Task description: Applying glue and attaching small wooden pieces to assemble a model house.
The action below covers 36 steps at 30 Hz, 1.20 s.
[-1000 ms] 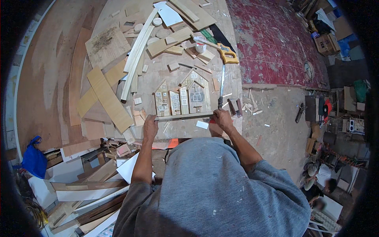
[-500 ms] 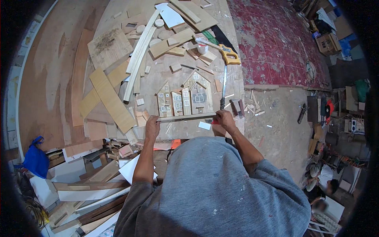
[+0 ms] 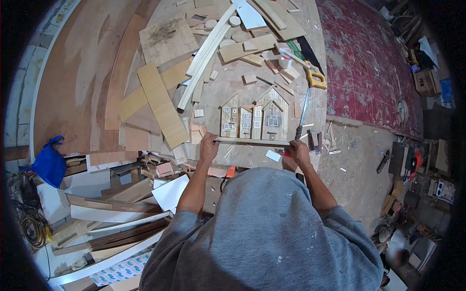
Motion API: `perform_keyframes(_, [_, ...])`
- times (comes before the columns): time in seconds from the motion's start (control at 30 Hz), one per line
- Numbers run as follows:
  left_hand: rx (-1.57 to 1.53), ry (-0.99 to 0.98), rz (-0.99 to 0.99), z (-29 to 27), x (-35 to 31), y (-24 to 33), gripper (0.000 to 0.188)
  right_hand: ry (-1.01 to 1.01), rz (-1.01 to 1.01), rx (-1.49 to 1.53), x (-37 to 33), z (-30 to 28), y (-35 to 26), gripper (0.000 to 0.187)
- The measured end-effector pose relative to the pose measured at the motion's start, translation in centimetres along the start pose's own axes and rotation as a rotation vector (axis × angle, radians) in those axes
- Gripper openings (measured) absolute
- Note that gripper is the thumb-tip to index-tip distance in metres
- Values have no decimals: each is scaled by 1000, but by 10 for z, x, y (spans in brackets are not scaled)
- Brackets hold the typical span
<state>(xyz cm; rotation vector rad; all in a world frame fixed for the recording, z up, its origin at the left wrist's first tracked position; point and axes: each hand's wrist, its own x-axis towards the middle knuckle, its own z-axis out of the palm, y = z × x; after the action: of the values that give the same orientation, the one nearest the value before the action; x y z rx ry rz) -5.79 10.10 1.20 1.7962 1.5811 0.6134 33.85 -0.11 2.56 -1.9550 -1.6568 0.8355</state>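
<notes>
A long thin wooden strip [image 3: 253, 142] lies along the bottom edges of several small wooden house cutouts. My left hand [image 3: 209, 147] grips its left end, and my right hand [image 3: 298, 150] closes on its right end. Among the cutouts are a narrow house [image 3: 229, 127] at the left and a wider gabled house [image 3: 281, 127] at the right, both with small pale window frames. Beyond my right hand, a thin metal blade [image 3: 304, 110] stretches toward a yellow saw handle [image 3: 316, 77].
Long pale strips [image 3: 206, 63] and crossed boards [image 3: 162, 104] lie left of the houses. A white tub [image 3: 285, 61] stands among offcuts at the back right. Scrap wood [image 3: 116, 208] and a blue bag [image 3: 50, 162] are at lower left.
The whole view has shifted, so the bench and both hands appear farther right in the picture. Both hands keep their grip on the wooden strip at the houses' bases.
</notes>
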Motion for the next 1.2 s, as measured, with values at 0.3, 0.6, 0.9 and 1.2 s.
perform_keyframes(0.3, [48, -93, 25, -9, 4, -3, 26, 3, 33, 24, 2, 3, 2, 13])
perform_keyframes(0.6, [124, -114, 56, -12, 5, 12, 28, -11, -33, -31, 3, 7, 15, 20])
perform_keyframes(0.9, [143, -119, 38, -8, 8, 13, 44, -16, -3, -51, 4, 8, 9, 19])
perform_keyframes(1.2, [148, -113, 61, -5, 6, 18, 37, -25, 34, -106, 3, 9, 9, 18])
